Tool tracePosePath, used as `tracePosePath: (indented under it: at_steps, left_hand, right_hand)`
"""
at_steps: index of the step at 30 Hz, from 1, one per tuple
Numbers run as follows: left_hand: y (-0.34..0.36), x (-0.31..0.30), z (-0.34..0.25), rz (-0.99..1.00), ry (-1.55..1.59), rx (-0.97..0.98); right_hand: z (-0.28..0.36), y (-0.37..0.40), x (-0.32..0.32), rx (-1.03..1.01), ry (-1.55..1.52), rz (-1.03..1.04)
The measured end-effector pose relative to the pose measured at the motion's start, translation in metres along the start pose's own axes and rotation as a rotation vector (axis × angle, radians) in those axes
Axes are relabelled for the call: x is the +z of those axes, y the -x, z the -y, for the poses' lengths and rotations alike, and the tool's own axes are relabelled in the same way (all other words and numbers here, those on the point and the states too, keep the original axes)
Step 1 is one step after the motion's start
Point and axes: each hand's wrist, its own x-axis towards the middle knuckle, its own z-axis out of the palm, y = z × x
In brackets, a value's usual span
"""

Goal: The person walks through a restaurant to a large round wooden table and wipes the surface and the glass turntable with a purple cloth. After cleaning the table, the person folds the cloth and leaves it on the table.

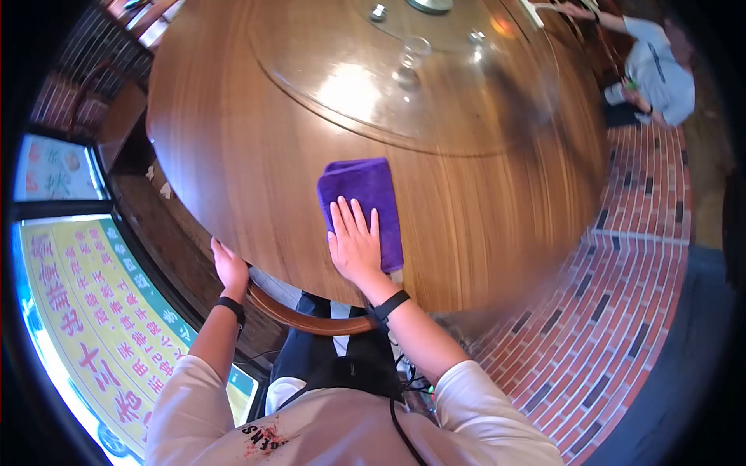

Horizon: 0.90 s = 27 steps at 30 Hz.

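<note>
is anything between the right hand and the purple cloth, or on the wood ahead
Nothing visible. The right hand lies flat on the purple cloth, and the wood ahead is bare up to the turntable, where a glass stands.

Round wooden table [233, 155], purple cloth [365, 194] flat near its edge, glass turntable [334, 85] at centre

Two hands show: the right hand [356, 245] lies flat on the one purple cloth [365, 194], and the left hand [231, 268] is at the rim of the one round table [233, 140]. Each wrist wears one black band [231, 307], two in all. Beyond the right hand's fingertips lies one glass turntable [326, 70] carrying one drinking glass [412, 56] and two small metal pieces [378, 12], and one other person [657, 70] is far off to that hand's right.
</note>
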Motion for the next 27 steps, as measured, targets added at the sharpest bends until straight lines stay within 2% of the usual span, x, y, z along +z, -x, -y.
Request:
tracePosePath:
  at_steps: [1,4,7,12,15,18,19,23,25,27]
  left_hand:
    - [0.0,-0.001,0.005,0.01,-0.013,0.001]
    - [-0.003,0.001,0.008,0.047,-0.044,0.01]
    - [-0.006,0.004,0.02,0.074,0.025,0.012]
    - [0.006,-0.006,-0.011,0.111,0.047,-0.06]
    - [0.0,-0.002,0.0,0.099,0.063,-0.06]
    - [-0.003,-0.001,0.009,0.102,0.025,-0.04]
    - [-0.003,-0.002,0.008,0.098,0.041,-0.051]
    - [0.002,-0.004,-0.003,0.105,0.059,-0.07]
    - [-0.005,-0.001,0.002,0.1,0.066,-0.041]
    - [-0.006,-0.002,0.007,0.097,0.078,0.008]
  right_hand:
    - [-0.011,0.007,-0.007,-0.017,-0.019,-0.009]
    - [-0.064,0.034,-0.029,0.122,0.027,-0.036]
    - [-0.139,0.079,-0.051,0.4,0.192,-0.131]
    - [-0.265,0.164,-0.087,0.95,0.345,-0.25]
    - [-0.297,0.174,-0.096,1.284,0.364,-0.326]
    - [-0.279,0.151,-0.084,1.303,0.425,-0.243]
    - [-0.265,0.139,-0.075,1.208,0.483,-0.227]
    - [-0.181,0.09,-0.069,0.749,0.353,-0.105]
    - [-0.168,0.086,-0.056,0.52,0.237,-0.142]
    - [-0.18,0.091,-0.066,0.37,0.15,-0.188]
